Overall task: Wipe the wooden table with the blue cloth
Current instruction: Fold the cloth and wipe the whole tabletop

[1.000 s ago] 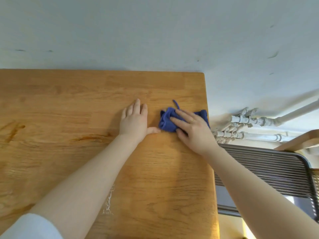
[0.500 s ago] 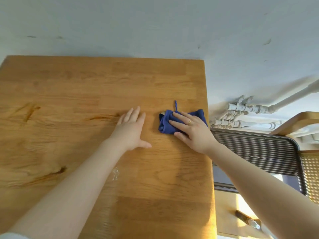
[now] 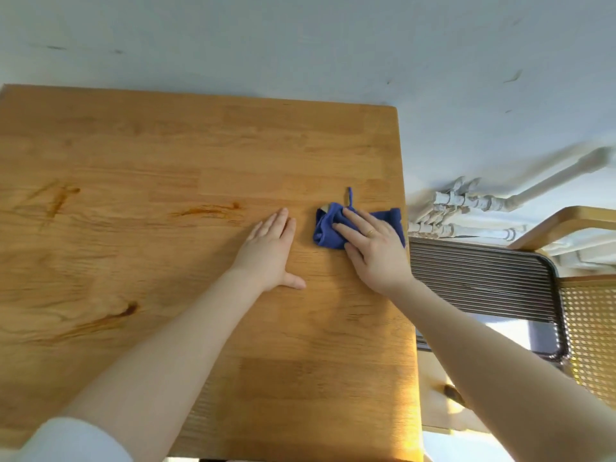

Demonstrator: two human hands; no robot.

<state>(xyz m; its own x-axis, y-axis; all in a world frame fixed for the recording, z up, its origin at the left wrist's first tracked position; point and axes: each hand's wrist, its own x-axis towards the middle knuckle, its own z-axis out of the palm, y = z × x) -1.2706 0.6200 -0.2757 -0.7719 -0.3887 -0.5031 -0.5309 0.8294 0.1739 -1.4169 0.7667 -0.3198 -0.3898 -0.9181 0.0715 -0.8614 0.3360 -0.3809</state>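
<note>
Blue cloth: dark blue, bunched into crumpled wad, thin loop sticking up from far edge. Lies flat on wooden table near right edge (right portion reaching close to rim). Part of cloth hidden under right hand, fingers straight, pressing it down. Table: honey-coloured jointed planks, visible grain, several dark orange-brown streaks across left half; far right corner rounded.

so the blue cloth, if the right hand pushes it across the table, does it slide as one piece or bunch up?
Probably bunches: the blue cloth already lies crumpled in soft folds under the right hand. Likely light and floppy; its thin loop trails loose. The smooth wooden table should let it glide under flat fingers.
</note>
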